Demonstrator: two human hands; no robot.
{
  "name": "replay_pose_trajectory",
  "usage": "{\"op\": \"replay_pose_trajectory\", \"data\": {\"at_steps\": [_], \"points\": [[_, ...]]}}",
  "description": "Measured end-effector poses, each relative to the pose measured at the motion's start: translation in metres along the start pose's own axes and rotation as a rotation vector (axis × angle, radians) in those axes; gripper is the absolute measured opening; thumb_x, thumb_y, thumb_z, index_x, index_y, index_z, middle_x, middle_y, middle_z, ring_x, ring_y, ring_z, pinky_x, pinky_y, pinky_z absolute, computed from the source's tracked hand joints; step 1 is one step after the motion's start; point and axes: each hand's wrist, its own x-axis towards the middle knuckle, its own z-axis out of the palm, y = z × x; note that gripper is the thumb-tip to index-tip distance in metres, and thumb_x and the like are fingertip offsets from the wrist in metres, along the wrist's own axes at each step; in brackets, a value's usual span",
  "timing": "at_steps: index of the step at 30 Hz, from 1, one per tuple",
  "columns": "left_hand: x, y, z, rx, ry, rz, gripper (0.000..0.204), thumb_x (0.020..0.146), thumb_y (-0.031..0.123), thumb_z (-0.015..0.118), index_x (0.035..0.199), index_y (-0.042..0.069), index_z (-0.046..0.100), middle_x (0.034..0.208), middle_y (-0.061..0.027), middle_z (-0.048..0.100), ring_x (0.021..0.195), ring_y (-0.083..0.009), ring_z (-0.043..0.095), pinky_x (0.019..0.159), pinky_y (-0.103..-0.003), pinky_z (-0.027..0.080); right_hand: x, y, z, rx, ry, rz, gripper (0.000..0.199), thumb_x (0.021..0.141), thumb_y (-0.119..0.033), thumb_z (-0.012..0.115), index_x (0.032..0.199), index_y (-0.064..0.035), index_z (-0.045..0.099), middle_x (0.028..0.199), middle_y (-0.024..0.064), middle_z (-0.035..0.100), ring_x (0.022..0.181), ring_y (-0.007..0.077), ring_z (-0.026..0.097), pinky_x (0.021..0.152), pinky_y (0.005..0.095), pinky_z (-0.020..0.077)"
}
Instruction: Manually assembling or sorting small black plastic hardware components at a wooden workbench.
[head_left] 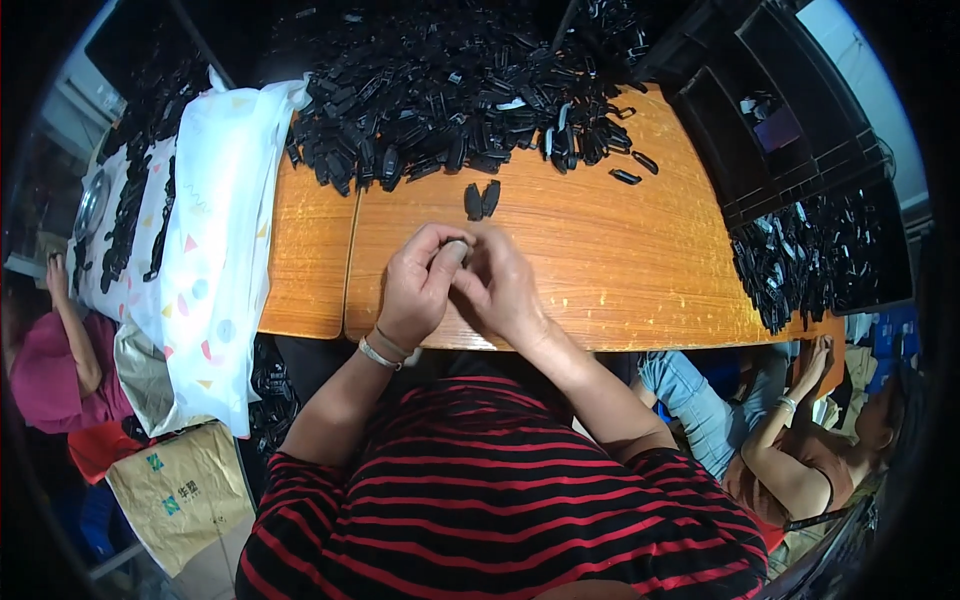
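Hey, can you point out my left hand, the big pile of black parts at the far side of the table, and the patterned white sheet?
Left hand [420,272]: head view, back of the hand.
Pile of black parts [440,105]: head view, its middle.
Patterned white sheet [222,210]: head view, its upper face.

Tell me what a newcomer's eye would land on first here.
The big heap of small black parts stands out first, across the far side of the orange-brown table. Next come the left hand and right hand, fingertips together at the middle, just nearer than two loose black pieces; what they may hold is mostly hidden. To the left, a bright white sheet with coloured shapes hangs past the near edge.
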Motion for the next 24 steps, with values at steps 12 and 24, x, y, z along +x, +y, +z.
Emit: {"op": "replay_pose_trajectory", "data": {"at_steps": [12, 24], "points": [[-0.026, 0.051, -0.064, 0.112, -0.175, -0.344, 0.026, 0.101, 0.016, 0.044, 0.083, 0.003, 0.059, 0.07, -0.0002, 0.055, 0.062, -0.0059, 0.048, 0.056, -0.021, 0.037, 0.041, 0.022, -0.033, 0.01, -0.321, -0.11, 0.026, 0.081, -0.025, 0.075, 0.092, -0.002, 0.068, 0.086, 0.0131, 0.067, 0.08, 0.0281, 0.066, 0.07, 0.0363, 0.0522], [-0.173, 0.062, -0.206, 1.127, -0.091, -0.528, 0.024, 0.084, 0.009, 0.07, 0.106, -0.001, 0.067, 0.086, -0.0118, 0.066, 0.078, -0.0136, 0.063, 0.071, -0.027, 0.05, 0.236, 0.149, -0.131, -0.939, 0.076, 0.031, 0.034, 0.093, -0.034, 0.058, 0.121, -0.0177, 0.064, 0.127, 0.0134, 0.055, 0.119, 0.0357, 0.049, 0.097, 0.0474, 0.0438]]}}
